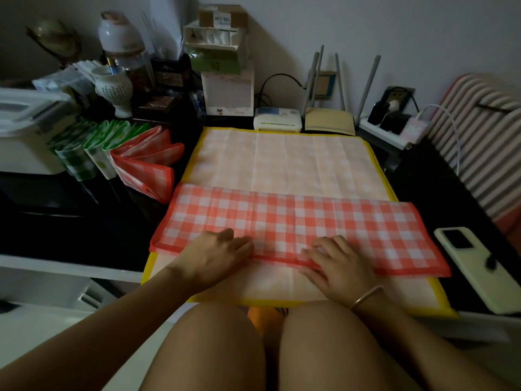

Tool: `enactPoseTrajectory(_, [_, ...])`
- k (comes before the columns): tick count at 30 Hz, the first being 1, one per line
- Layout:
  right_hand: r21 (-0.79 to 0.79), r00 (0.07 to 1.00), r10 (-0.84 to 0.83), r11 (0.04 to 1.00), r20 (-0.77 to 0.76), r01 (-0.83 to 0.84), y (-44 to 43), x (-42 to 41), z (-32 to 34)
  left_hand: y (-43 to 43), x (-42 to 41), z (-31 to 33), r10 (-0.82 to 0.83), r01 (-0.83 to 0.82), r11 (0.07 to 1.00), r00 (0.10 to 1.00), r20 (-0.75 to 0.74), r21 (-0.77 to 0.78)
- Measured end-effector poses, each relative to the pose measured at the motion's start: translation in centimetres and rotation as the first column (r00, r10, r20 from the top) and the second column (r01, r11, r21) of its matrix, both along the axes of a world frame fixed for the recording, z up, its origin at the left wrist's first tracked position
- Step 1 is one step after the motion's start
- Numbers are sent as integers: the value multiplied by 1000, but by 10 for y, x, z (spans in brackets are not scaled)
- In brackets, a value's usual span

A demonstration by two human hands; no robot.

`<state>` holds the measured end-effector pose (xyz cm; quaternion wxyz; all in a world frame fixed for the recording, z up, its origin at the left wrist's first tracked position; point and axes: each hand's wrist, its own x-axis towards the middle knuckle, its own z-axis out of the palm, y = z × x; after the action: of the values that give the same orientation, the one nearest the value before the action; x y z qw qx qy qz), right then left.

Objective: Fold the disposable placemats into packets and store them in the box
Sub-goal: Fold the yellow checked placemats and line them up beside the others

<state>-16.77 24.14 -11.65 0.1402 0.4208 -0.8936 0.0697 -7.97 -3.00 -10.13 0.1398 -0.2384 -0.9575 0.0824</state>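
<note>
Phone: a handset in a pale case (476, 266) lies camera-side up on the dark tabletop (423, 182), near the right hand (341, 263), to its right.
Router: a cream unit with grey antennas (328, 121) stands well beyond the right hand.
Modem: a white box showing a green light (277, 119), just left of the router.
Power strip: white, loaded with black plugs (386, 128), beyond and to the right of the right hand.
Cushion: pink-and-white stripes (479, 131), far right of the right hand.
Vase: white, dotted (114, 88), well beyond the left hand (217, 255), to its left.
Cartons: stacked boxes (220, 46), far beyond the left hand.
</note>
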Motion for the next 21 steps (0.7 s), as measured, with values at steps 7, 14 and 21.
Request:
enactPoseTrajectory(7, [-65, 957, 39, 996, -289, -60, -2, 7, -16, 0, 4, -13, -132, 123, 989, 985, -112, -80])
enactPoseTrajectory(14, [-41, 952, -10, 999, -305, -3, -9, 12, -8, -1, 4, -10, -118, 109, 989, 988, -97, -97])
enactPoseTrajectory(21, [-73, 969, 46, 995, -242, -65, 1, -5, 22, 5, 7, 19, 3, -25, 983, 993, 118, 184])
